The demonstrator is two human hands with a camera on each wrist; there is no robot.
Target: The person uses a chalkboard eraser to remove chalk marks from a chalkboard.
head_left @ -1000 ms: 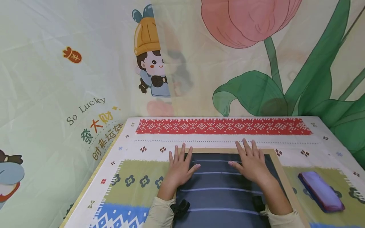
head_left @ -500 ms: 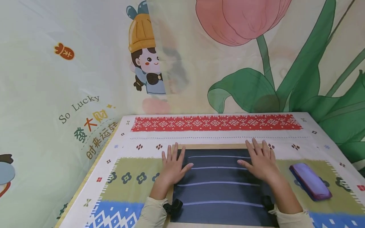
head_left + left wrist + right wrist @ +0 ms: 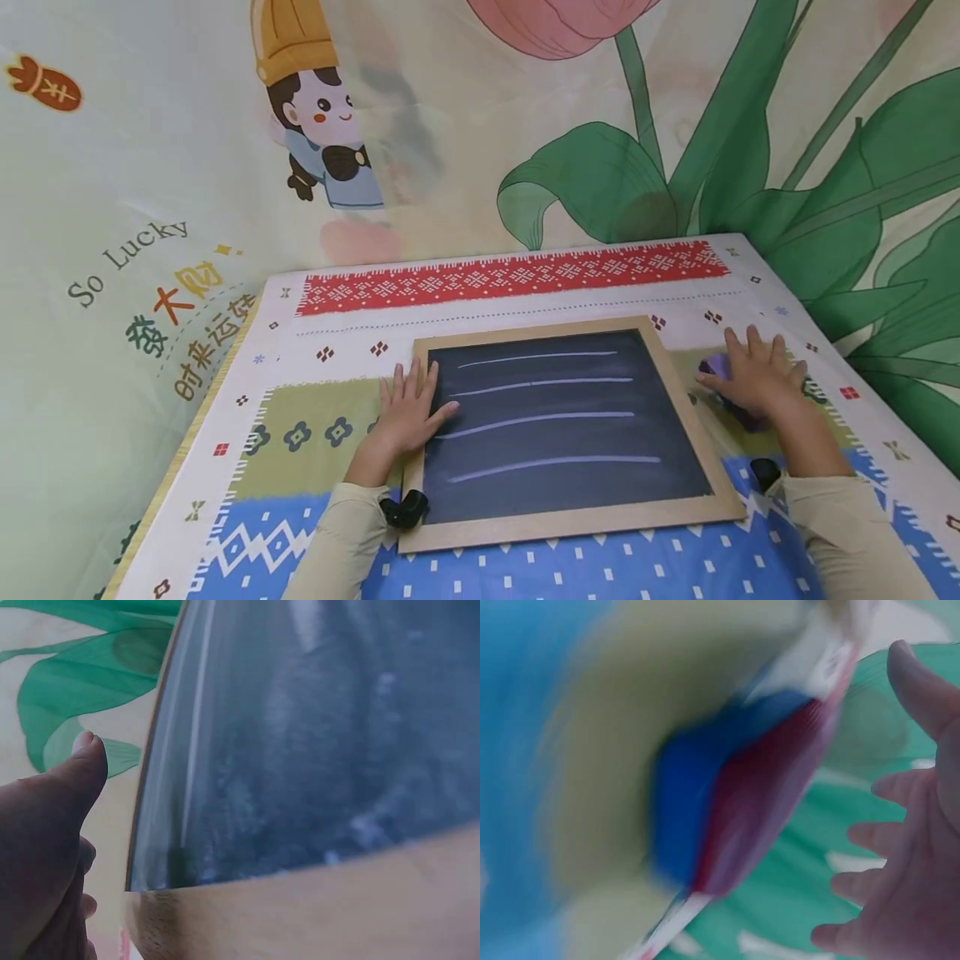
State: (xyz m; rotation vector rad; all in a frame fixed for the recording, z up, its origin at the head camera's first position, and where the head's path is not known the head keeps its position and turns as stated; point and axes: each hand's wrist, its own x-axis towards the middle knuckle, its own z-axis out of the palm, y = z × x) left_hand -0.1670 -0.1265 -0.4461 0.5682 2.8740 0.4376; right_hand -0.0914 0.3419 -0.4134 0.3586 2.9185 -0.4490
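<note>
Four lines stand whole on the board. Left hand is spread at its edge; right hand, spread, grips no eraser yet.

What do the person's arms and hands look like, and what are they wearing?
The left hand and right hand wear no gloves. The left sleeve and right sleeve are pale cream and a bit wrinkled. A small black gadget sits near one wrist and another black gadget near the other.
</note>
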